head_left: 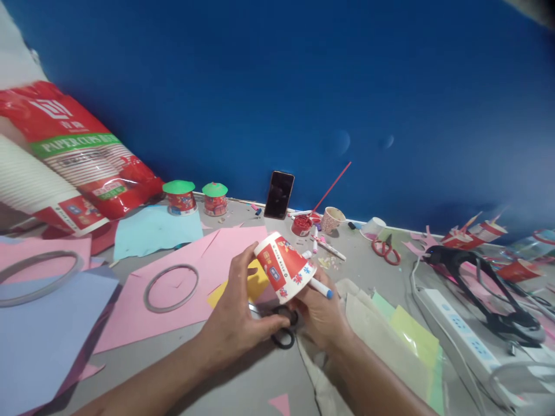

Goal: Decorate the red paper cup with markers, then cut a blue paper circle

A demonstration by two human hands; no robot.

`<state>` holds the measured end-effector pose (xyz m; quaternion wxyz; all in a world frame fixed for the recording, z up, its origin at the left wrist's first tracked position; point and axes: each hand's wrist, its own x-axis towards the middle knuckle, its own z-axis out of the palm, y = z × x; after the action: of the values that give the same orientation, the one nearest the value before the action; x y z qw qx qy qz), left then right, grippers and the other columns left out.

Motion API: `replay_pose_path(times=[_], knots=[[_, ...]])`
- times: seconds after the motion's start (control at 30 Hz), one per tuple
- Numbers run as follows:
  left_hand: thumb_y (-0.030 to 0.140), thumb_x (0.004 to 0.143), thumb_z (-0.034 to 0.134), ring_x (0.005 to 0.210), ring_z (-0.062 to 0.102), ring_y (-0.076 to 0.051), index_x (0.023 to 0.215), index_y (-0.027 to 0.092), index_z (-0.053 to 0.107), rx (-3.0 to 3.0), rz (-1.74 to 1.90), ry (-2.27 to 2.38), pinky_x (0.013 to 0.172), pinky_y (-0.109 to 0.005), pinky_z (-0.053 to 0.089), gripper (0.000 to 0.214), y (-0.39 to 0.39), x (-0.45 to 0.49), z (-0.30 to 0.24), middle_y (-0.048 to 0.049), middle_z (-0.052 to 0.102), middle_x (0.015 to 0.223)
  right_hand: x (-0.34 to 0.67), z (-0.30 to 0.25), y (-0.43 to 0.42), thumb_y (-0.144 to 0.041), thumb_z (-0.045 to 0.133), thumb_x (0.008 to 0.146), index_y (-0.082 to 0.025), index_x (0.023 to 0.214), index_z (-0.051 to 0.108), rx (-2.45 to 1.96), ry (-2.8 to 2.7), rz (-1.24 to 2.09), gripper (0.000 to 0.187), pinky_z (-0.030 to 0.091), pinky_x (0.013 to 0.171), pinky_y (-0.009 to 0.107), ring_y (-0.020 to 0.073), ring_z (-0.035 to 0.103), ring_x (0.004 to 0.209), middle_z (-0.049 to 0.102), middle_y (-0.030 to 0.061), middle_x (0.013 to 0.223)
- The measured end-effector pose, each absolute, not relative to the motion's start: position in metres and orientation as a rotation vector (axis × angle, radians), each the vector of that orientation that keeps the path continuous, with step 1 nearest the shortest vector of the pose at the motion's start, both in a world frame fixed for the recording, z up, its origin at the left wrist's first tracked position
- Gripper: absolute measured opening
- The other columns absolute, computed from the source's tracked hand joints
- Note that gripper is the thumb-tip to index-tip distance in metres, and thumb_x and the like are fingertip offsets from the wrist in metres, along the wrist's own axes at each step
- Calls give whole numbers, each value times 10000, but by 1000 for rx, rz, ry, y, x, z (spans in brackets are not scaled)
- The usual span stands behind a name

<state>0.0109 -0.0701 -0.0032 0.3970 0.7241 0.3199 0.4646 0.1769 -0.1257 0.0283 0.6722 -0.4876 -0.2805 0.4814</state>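
Note:
A red and white printed paper cup (284, 268) is held tilted above the desk, its narrow end up and to the left. My left hand (236, 303) grips it from the left, fingertips at the narrow end and thumb lower down, apart from the cup. At the cup's wide rim is my right hand (323, 315), closed on a white marker (319, 286) with a blue end; its fingertips are partly hidden behind the cup. Black-handled scissors (284, 337) lie just below the hands. Yellow paper (260, 280) shows behind my left hand.
Pink sheets (143, 329) and a grey ring (150, 294) lie left. Two cups with green tops (179, 202), a propped phone (280, 195) and red scissors (385, 249) line the back. A power strip (459, 332) with cables and a black frame (489, 300) occupy the right.

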Motion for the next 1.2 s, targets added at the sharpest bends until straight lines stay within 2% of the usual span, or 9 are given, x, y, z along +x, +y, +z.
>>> replay_pose_path(times=[0.1,0.17,0.37,0.47,0.63,0.73,0.83,0.93,1.2], knots=[[427,762,951,1452,612,-426,1585,342,381,1728,1103,838,1163,-650,563,1005,-74,12,11,-140,504,1613,165,24,-130,-347,1003,631,-229,936,681,-1072,-618,1148,459,472,516,240,123,557,543,704,-38,713],[394,777,933,1479,596,-416,1552,322,401,1713,1102,797,1186,-629,551,943,-75,9,20,-144,525,1602,162,23,-131,-371,1005,643,-233,975,681,-1055,-640,1191,484,496,534,253,137,585,570,724,-26,759],[292,796,866,1485,605,-409,1542,300,428,1688,1136,773,1162,-568,584,865,-68,-1,26,-153,605,1554,176,30,-129,-405,1024,640,-212,998,706,-1219,-714,1120,516,478,492,231,122,561,528,706,-35,700],[268,792,828,1507,579,-403,1567,323,425,1742,1160,847,1218,-612,536,875,-60,-6,27,-133,564,1604,192,37,-127,-575,964,754,-197,1063,750,-1234,-700,892,533,501,513,232,160,662,630,767,28,803],[242,800,777,1505,572,-386,1615,328,390,1901,1095,919,1240,-616,524,907,-53,-10,30,-125,497,1662,211,40,-131,-703,824,907,-180,1017,812,-1147,-731,690,535,437,499,220,109,538,532,688,1,666],[322,825,812,1491,583,-400,1621,291,373,1969,1070,942,1220,-604,546,909,-54,-10,30,-151,500,1648,211,41,-139,-627,820,946,-188,950,811,-1184,-838,669,439,438,496,221,119,549,530,670,0,626],[408,832,856,1423,644,-406,1602,284,390,1961,1034,960,1143,-581,606,908,-55,-10,28,-158,522,1631,202,47,-148,-463,818,971,-204,856,770,-1239,-999,593,287,436,464,218,127,572,496,660,-10,599],[379,808,862,1397,665,-410,1556,291,446,1971,1020,955,1127,-585,614,861,-54,-10,25,-142,569,1585,192,55,-153,-331,793,958,-223,822,742,-1237,-1118,417,181,446,448,213,131,596,484,668,-22,604],[335,805,824,1382,660,-375,1524,294,497,2041,1030,904,1154,-552,597,791,-55,-7,25,-121,602,1545,193,58,-155,-183,709,935,-233,801,748,-1275,-1364,142,149,514,484,231,145,674,505,740,-10,656]])
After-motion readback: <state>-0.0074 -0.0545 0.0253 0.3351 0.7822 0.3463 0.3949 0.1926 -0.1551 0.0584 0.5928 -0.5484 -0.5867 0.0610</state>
